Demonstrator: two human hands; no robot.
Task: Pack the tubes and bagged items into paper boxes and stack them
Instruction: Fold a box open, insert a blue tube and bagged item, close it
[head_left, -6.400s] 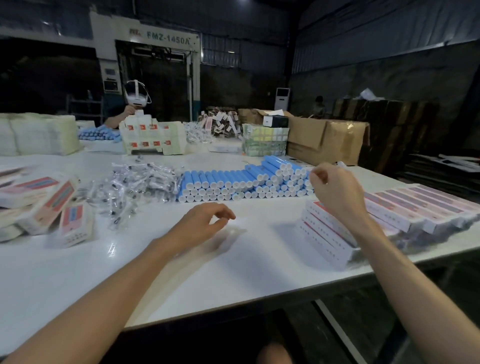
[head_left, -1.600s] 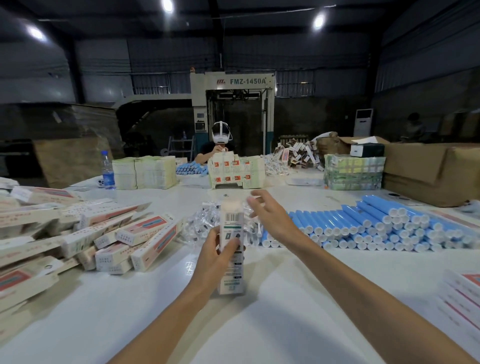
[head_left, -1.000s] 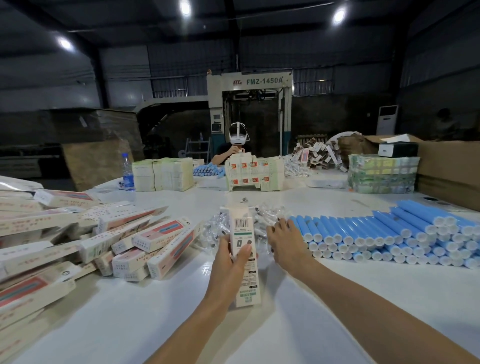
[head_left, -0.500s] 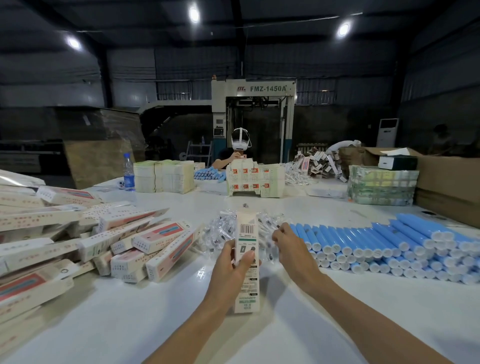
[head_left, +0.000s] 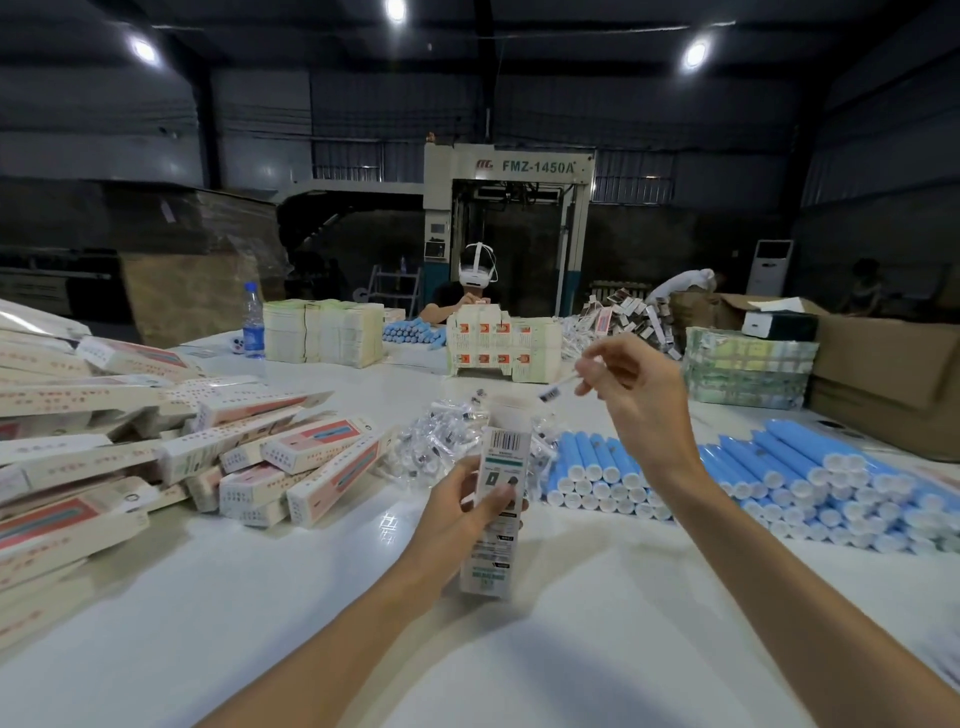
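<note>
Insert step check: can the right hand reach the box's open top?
Likely yes. The right hand, pinching a bagged item, hovers beside the open top of the box the left hand holds upright; nothing between.

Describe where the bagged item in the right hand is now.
Head view, centre: the bagged item is pinched by the right hand above the open top of the box the left hand holds upright.

White table (head_left: 571, 649), w/ loose pile of boxes (head_left: 291, 467) on L side. Heap of bagged items (head_left: 441, 441) at centre, touching rows of blue tubes (head_left: 810, 483) on R. Far edge: water bottle (head_left: 253, 325) beside flat carton stacks (head_left: 324, 332); bundled packs (head_left: 748, 371) next to cardboard box (head_left: 893, 374).
</note>
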